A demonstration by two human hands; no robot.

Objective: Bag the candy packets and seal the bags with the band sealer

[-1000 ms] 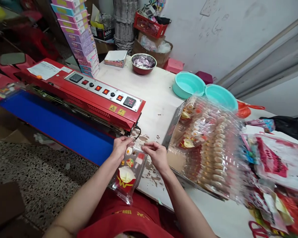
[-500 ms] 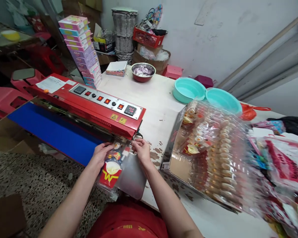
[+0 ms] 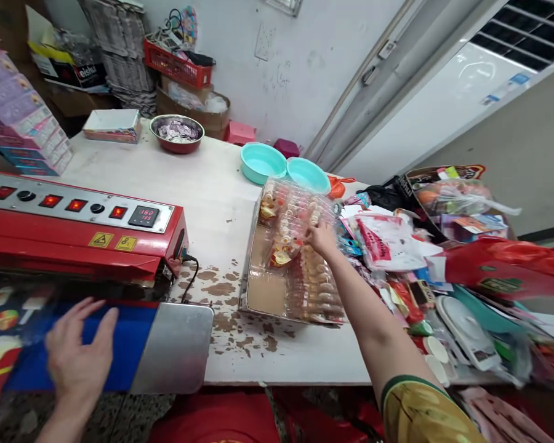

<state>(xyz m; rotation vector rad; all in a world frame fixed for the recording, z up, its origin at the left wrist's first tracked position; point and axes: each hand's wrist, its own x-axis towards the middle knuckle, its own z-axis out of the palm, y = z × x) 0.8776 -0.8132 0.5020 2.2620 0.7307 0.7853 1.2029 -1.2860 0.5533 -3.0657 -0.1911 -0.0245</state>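
My left hand is over the blue conveyor belt of a red sealing machine, its fingers spread and empty. Left of it, a clear pack with a red and yellow toy piece lies on the belt, partly cut off and blurred. My right hand reaches into an open cardboard box of clear plastic packs standing in rows. Its fingers are bent and pressed together on the top of one pack; the fingertips are partly hidden among the plastic.
A metal plate extends from the belt's end. Two turquoise basins stand behind the box, a bowl of small sachets farther left. To the right are a kitchen scale, piled bags and a red bag.
The pack is now left along the belt, out of both hands. My left hand has opened. My right hand has moved from the machine's end to the box. The view has swung right.
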